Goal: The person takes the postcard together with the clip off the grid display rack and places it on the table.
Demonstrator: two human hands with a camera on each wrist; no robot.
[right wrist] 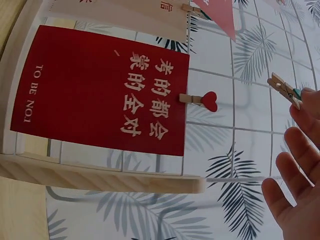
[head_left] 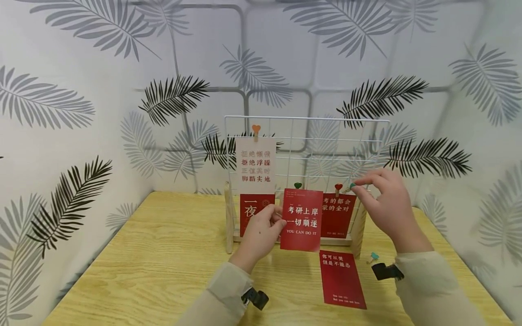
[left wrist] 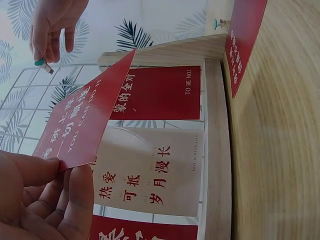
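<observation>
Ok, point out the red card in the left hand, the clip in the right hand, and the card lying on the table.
red card (head_left: 302, 220), head view, middle of its face.
clip (right wrist: 284, 89), right wrist view, wooden body.
card on the table (head_left: 341, 279), head view, centre.

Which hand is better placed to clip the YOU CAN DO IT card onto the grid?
Right. The right hand already pinches a small wooden clip near the wire grid. The left hand is occupied holding the red card by its edge.
</observation>
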